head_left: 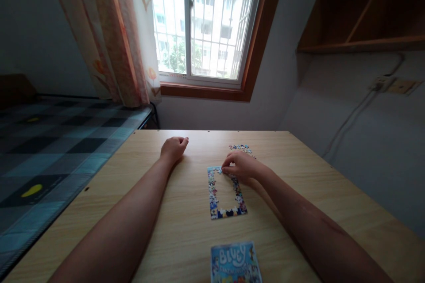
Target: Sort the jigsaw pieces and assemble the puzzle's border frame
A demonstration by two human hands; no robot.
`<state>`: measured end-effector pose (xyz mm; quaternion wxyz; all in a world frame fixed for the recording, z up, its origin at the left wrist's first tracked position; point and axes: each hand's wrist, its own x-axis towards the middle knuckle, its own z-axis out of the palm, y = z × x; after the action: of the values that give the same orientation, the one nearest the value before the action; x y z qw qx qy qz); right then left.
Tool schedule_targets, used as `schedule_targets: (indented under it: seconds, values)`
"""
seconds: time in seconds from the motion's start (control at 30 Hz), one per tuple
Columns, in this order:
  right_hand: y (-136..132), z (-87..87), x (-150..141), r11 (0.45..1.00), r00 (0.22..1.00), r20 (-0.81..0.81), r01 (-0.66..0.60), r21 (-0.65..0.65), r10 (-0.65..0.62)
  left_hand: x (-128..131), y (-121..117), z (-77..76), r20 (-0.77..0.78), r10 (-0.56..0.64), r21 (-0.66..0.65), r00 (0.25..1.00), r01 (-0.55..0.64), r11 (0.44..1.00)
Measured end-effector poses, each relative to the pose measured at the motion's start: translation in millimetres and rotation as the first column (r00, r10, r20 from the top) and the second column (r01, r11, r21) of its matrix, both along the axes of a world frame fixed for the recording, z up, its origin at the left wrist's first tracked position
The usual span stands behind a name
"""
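Note:
On the wooden table lies a jigsaw puzzle (212,201) whose border is joined into a rectangular frame, with bare wood inside it. My right hand (241,164) is over the frame's top right part, thumb and index finger pinched at the top edge; a small puzzle piece seems to be at the fingertips, partly hidden by them. Just behind that hand is a scatter of loose puzzle pieces (241,147). My left hand (174,148) rests on the table to the left of the puzzle, curled closed, with nothing visible in it.
A blue box (234,263) marked "BLUEY" lies at the table's (186,230) near side. Left of the table is a bed (76,141) with a checked cover. A window (206,26) and curtain (122,31) are behind; a shelf (365,46) hangs at the right.

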<state>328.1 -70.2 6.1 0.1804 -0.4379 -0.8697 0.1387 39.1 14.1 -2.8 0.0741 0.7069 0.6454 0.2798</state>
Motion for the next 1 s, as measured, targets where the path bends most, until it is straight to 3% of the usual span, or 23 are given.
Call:
schedule_targets:
  seconds: [0.1,0.17,0.27,0.37,0.5,0.53,0.67,0.87,1.0]
  values:
    - [0,2.8,2,0.941,0.989,-0.07,0.144,0.306,-0.128,1,-2,1.6,0.002,0.006,-0.007,1.0,-0.006,1.0]
    - [2,1.6,10,0.839,0.958,-0.159,0.286,0.462,-0.239,1,-2,2.1,0.008,0.005,-0.007,1.0,-0.005,1.0]
    - [9,-8.6,32,0.702,0.894,-0.265,0.448,0.554,-0.361,1,-3,1.8,0.011,0.004,-0.002,1.0,-0.004,1.0]
    - [23,-27.2,63,0.603,0.793,-0.361,0.609,0.516,-0.491,1,-4,1.5,-0.007,0.005,-0.01,1.0,-0.005,1.0]
    - [44,-51.4,101,0.487,0.528,-0.577,0.839,0.241,-0.624,1,-3,1.5,-0.039,-0.004,-0.013,0.999,0.004,1.0]
    - [48,-55.6,107,0.474,0.496,-0.59,0.856,0.208,-0.637,1,-2,1.6,-0.045,-0.008,-0.012,0.999,0.008,1.0]
    - [56,-63.8,114,0.482,0.472,-0.604,0.862,0.161,-0.642,1,-2,1.7,-0.062,-0.013,-0.016,0.998,0.012,1.0]
    - [59,-65.2,104,0.593,0.572,-0.572,0.786,0.176,-0.588,1,-1,2.2,-0.062,-0.01,-0.028,0.998,0.008,1.0]
    - [62,-68.1,101,0.633,0.594,-0.549,0.761,0.144,-0.589,1,-2,3.5,-0.077,-0.011,-0.032,0.997,0.009,0.999]
